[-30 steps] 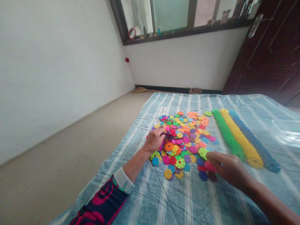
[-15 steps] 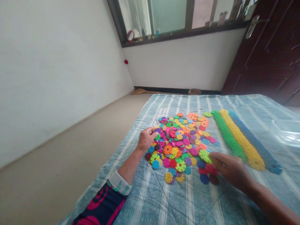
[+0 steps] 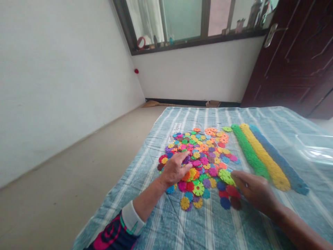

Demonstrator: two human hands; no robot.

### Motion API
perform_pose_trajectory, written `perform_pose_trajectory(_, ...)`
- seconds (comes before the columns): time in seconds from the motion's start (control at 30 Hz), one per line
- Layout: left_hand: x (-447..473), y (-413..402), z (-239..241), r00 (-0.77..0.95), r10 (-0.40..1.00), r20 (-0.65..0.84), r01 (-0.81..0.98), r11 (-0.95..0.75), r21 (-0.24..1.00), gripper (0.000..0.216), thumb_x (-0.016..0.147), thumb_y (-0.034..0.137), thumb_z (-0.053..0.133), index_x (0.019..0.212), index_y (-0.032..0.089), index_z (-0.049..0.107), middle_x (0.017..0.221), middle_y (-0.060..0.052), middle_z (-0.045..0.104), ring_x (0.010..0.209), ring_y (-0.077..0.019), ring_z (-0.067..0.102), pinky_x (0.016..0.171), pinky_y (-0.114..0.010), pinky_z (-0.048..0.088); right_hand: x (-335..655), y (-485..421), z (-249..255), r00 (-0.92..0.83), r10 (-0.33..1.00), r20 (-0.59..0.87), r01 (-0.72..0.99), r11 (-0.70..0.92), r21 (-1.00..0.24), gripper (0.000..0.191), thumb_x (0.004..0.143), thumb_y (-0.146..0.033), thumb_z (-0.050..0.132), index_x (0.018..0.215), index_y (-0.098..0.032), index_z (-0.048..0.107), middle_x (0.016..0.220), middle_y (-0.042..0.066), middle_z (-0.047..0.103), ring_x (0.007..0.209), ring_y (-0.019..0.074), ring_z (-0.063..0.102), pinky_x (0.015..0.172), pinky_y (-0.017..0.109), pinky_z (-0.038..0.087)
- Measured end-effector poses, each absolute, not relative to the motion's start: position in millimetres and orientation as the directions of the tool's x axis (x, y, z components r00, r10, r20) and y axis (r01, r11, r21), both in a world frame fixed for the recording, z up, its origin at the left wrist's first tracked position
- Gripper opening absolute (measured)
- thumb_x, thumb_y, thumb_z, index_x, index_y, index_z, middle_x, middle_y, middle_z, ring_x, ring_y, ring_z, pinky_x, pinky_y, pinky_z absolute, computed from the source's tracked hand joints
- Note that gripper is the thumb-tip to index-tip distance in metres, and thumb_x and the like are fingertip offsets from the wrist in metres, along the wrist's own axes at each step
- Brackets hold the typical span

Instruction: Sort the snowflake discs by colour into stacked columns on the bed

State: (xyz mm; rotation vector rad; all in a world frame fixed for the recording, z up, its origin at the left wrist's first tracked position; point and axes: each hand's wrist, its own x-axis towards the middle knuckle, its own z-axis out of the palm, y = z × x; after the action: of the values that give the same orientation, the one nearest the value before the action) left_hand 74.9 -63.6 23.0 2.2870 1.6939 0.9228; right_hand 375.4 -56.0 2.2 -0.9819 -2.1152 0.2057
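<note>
A heap of colourful notched plastic discs (image 3: 204, 160) lies spread over the striped cloth. My left hand (image 3: 175, 169) reaches over the left part of the heap, thumb and fingers apart, covering some discs. I see nothing gripped in it. At the heap's right side my right hand (image 3: 256, 189) pinches a few stacked lime-green discs (image 3: 225, 176). Below those discs lie dark blue, red and brown discs (image 3: 233, 191). To the right, three long rows of overlapping discs lie side by side: green (image 3: 249, 152), yellow (image 3: 264, 156) and blue (image 3: 278, 158). A single lime-green disc (image 3: 227, 129) lies by the green row's far end.
The blue striped cloth (image 3: 161, 222) covers the bed-like surface. At the right edge is a clear plastic container (image 3: 318, 151). Beyond are a wall (image 3: 187, 76), a window sill with small items, a dark red door (image 3: 293, 62) and a broom (image 3: 152, 103) on the floor.
My left hand has moved right and nearer, from the heap's left edge to over its discs, with its fingers spreading. My right hand still holds the lime-green discs in about the same place.
</note>
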Motion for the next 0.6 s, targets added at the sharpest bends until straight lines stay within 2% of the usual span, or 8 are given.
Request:
perform_pose_trajectory(0.13,93,-75,22,0.395,0.855,0.337,0.814,-0.496,0.302,0.047,0.082,0.040,0.065,0.123,0.017,0.059,0.125,-0.012,0.063,0.118,-0.0264,0.057,0.103,-0.043,0.045,375,-56,1,-0.403,0.689,0.603,0.570,0.704,-0.424,0.027,0.092,-0.031,0.048,0.082,-0.022,0.071,0.068,0.001,0.073,0.056,0.0129,0.068,0.055,0.018,0.051)
perform_pose_trajectory(0.27,106,-86,24,0.482,0.832,0.275,0.804,-0.545,0.239,0.059,0.080,0.050,0.065,0.128,0.016,0.056,0.133,-0.016,0.056,0.123,-0.0302,0.051,0.103,-0.048,0.043,374,-57,1,-0.405,0.675,0.617,0.562,0.716,-0.414,0.026,0.092,-0.030,0.048,0.082,-0.022,0.070,0.069,0.001,0.073,0.056,0.0131,0.068,0.056,0.018,0.052)
perform_pose_trajectory(0.33,110,-90,25,0.509,0.822,0.255,0.795,-0.562,0.228,0.060,0.081,0.050,0.064,0.129,0.016,0.054,0.133,-0.016,0.056,0.122,-0.0301,0.051,0.102,-0.049,0.043,374,-58,1,-0.412,0.681,0.605,0.564,0.712,-0.418,0.027,0.092,-0.030,0.048,0.081,-0.021,0.070,0.067,0.000,0.072,0.054,0.0126,0.067,0.056,0.018,0.052)
perform_pose_trajectory(0.43,116,-94,25,0.550,0.797,0.249,0.772,-0.599,0.213,0.050,0.085,0.043,0.061,0.126,0.018,0.055,0.126,-0.013,0.060,0.119,-0.0281,0.052,0.101,-0.047,0.043,373,-58,-1,-0.416,0.692,0.590,0.572,0.703,-0.422,0.027,0.092,-0.032,0.048,0.081,-0.022,0.071,0.065,0.000,0.071,0.052,0.0122,0.066,0.054,0.018,0.050)
perform_pose_trajectory(0.6,126,-99,23,0.636,0.731,0.247,0.708,-0.680,0.189,0.024,0.088,0.033,0.057,0.106,0.017,0.062,0.111,-0.010,0.065,0.107,-0.0235,0.057,0.092,-0.039,0.047,373,-59,-2,-0.429,0.706,0.563,0.597,0.690,-0.410,0.029,0.094,-0.034,0.046,0.081,-0.022,0.070,0.062,-0.001,0.067,0.052,0.0114,0.062,0.056,0.019,0.049)
